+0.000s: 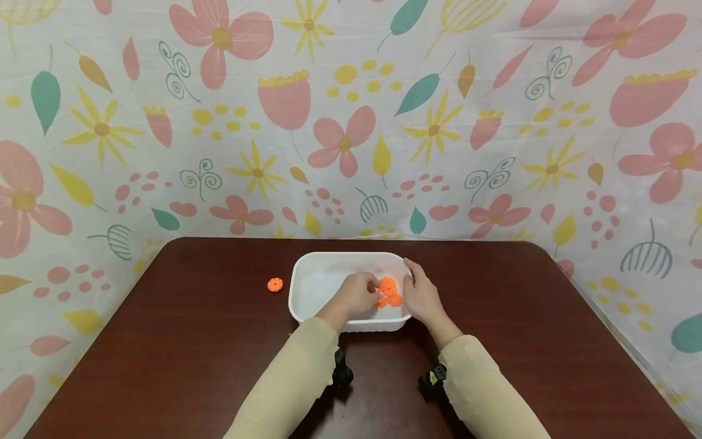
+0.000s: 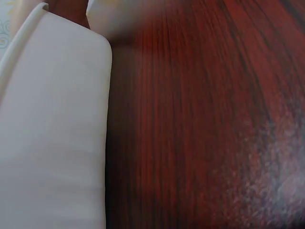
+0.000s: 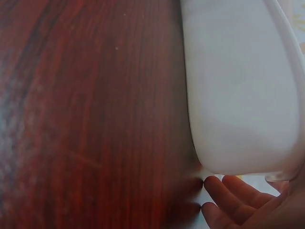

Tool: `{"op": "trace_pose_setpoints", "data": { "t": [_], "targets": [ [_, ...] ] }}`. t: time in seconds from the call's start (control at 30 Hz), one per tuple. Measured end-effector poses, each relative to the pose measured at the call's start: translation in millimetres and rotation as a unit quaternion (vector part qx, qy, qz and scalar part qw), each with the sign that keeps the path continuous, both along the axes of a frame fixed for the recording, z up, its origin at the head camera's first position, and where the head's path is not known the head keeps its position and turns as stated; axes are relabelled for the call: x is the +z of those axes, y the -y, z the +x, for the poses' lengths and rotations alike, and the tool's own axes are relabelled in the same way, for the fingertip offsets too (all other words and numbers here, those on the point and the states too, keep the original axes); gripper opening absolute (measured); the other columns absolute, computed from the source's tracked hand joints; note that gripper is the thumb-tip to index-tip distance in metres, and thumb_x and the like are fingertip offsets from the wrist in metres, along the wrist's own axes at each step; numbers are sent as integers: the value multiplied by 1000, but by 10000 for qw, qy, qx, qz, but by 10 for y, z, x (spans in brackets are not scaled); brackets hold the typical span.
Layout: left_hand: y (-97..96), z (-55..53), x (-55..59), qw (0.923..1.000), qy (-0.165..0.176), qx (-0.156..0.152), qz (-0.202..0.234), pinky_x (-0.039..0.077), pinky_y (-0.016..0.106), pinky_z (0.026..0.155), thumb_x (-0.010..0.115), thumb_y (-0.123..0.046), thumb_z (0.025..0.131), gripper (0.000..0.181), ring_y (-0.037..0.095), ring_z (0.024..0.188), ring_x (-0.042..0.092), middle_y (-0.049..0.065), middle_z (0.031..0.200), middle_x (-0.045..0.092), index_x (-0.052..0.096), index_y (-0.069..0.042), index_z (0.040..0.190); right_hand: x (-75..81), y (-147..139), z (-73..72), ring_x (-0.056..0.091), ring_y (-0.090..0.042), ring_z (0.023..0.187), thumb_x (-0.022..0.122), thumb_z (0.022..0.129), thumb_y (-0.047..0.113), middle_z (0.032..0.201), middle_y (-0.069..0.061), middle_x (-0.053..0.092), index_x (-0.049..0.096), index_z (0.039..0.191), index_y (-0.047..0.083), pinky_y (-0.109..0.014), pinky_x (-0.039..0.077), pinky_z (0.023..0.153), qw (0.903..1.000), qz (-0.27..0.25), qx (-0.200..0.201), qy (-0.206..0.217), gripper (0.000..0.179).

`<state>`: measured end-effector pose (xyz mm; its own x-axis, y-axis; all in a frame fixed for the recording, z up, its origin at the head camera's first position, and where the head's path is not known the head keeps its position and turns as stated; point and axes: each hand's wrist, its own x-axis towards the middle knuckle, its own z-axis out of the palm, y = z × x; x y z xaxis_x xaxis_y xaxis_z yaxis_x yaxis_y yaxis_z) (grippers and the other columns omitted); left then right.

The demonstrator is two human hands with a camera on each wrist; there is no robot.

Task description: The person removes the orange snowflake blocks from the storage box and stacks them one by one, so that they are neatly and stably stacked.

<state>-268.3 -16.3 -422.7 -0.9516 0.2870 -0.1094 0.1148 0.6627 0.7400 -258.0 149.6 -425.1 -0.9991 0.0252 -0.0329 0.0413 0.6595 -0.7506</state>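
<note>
A white plastic tray stands on the brown table, and several small orange flower-shaped pieces lie at its right end. My left hand reaches over the front rim, with its bent fingers beside the orange pieces. Whether a piece is pinched between them is hidden. On the tray's right side, my right hand holds the rim, thumb on top. Its fingers show around the end wall in the right wrist view. The left wrist view has only the tray's outer wall and the table.
One orange round piece lies on the table to the left of the tray. A flower-printed cloth hangs behind the table's back edge. Black wrist cameras sit below both sleeves.
</note>
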Motion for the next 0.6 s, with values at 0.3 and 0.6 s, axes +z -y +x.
{"op": "trace_pose_setpoints", "data": {
  "t": [0.3, 0.6],
  "targets": [
    [18, -43, -59, 9982, -144, -183, -550, 45, 24, 70, 70, -14, 81, 19, 12, 74, 52, 0, 81, 60, 67, -5, 98, -14, -1, -7, 43, -37, 130, 30, 101, 25, 145, -19, 41, 30, 148, 18, -53, 36, 106, 10000, -75, -8, 26, 47],
    [-1, -64, -64, 9967, -85, -277, -764, 47, 25, 73, 75, -17, 78, 19, 13, 76, 54, -1, 82, 63, 67, -7, 92, -8, -12, -22, 43, -38, 129, 29, 101, 25, 144, -20, 42, 30, 148, 18, -54, 36, 106, 9999, -109, -7, -11, 47]
  ]
}}
